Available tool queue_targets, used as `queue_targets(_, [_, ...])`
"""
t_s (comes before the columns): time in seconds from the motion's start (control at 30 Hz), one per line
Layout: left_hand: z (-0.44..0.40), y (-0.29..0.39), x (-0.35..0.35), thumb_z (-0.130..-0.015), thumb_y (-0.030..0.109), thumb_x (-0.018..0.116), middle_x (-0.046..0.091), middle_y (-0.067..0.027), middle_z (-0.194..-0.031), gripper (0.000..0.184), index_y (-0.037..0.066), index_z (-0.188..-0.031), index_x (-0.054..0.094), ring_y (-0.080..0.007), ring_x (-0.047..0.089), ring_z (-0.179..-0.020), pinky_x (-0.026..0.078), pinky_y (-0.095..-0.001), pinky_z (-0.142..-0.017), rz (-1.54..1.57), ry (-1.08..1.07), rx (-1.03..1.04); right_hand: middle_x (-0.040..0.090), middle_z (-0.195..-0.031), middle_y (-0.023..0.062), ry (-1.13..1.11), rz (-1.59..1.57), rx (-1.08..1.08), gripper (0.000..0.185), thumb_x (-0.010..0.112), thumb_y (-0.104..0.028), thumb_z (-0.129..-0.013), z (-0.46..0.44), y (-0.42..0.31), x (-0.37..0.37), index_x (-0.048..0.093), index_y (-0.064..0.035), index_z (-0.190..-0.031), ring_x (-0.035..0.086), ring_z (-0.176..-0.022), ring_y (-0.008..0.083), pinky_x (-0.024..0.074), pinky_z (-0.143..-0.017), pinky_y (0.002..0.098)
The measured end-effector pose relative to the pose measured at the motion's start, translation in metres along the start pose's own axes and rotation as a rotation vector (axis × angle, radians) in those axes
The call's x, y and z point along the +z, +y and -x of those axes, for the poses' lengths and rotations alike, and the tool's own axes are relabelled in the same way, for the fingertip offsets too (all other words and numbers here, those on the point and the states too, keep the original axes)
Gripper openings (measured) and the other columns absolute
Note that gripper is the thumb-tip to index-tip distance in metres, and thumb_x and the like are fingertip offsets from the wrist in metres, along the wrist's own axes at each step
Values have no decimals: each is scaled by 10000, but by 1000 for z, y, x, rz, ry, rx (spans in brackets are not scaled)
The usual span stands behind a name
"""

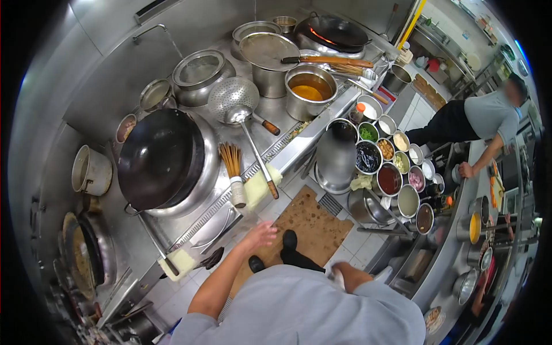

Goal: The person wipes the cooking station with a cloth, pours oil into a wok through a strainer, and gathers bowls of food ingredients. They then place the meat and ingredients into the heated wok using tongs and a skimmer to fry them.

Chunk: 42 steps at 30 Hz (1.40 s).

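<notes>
Head: brush (236, 187), bristles (231, 160) toward wall (221, 26)

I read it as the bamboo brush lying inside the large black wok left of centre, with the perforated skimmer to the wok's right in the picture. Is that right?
Not quite: the head view shows the bamboo brush outside the large black wok, to its right. The perforated skimmer is indeed to the wok's right.
</notes>
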<state>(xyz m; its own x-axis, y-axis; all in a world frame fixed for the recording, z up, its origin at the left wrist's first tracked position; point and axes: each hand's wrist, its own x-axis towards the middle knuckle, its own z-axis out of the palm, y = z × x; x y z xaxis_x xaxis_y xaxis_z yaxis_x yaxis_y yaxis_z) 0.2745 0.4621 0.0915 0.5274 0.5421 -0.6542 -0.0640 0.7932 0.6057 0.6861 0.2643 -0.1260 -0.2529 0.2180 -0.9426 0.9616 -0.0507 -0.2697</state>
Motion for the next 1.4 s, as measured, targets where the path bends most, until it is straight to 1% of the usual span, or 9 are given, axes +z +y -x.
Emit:
queue_targets(0.27, [83,-230,-179,-841,277,589,658,-184,-993,391,102,-1190,567,-322,636,-915,504,-395,-805,-1272,251,195,656,-1090,144,244,-381,262,411,680,-379,-723,14,51,252,687,-110,-1034,621,-1013,289,494,-834,433])
queue_targets(0.3, [113,-213,-156,-841,207,588,654,-146,-963,365,73,-1180,570,-229,637,-870,515,-347,-762,-1015,259,-212,658,-1074,157,337,-468,287,442,717,-342,-680,31,33,244,676,-106,-1052,630,-985,305,503,-824,433])
queue_targets(0.5, [123,-330,-252,-859,157,580,632,-87,-934,376,25,-1207,530,-165,616,-841,521,-307,-707,-738,225,-126,584,-1156,144,728,-603,214,361,623,-287,-785,179,-143,124,605,-245,-1142,570,-1088,336,483,-877,449])
queue_targets(0.8, [113,-290,-194,-877,148,571,627,-89,-947,398,9,-1241,490,-185,622,-867,527,-325,-713,-389,392,117,567,-1204,114,747,-213,488,318,547,-175,-853,213,-17,190,628,-225,-1157,627,-1001,329,522,-825,423])
queue_targets(0.93, [104,-286,-154,-887,152,572,620,-108,-966,401,25,-1256,481,-193,627,-835,530,-328,-722,-497,410,163,266,-1508,103,413,-371,1051,421,444,-267,-944,229,79,248,483,-225,-1361,202,-1394,371,250,-957,733])
queue_targets(1.07, [103,-314,-140,-878,164,575,636,-98,-941,377,63,-1237,521,-170,624,-758,529,-302,-679,-660,209,131,245,-1523,113,510,-578,809,516,522,-410,-887,214,85,249,473,-209,-1361,218,-1389,392,231,-1003,704])
queue_targets(1.17, [132,-326,-102,-871,181,578,646,-93,-937,368,77,-1222,542,-167,624,-743,527,-290,-673,-819,266,52,482,-1352,197,777,-605,182,685,489,-548,-887,-85,149,316,457,-33,-1337,452,-1257,347,343,-1067,446])
queue_targets(1.27, [183,-325,-59,-853,269,588,668,-83,-918,393,90,-1204,573,-164,632,-749,516,-275,-659,-760,476,-119,486,-1365,111,221,-1344,-510,684,504,-544,-897,8,2,230,455,-36,-1352,389,-1289,262,278,-1092,385])
queue_targets(1.4, [218,-304,-64,-847,359,576,672,-109,-938,456,102,-1224,563,-233,639,-810,505,-331,-735,-959,530,-61,531,-1305,122,217,-603,-560,641,548,-472,-890,-25,-33,188,438,-64,-1371,521,-1146,295,411,-980,404])
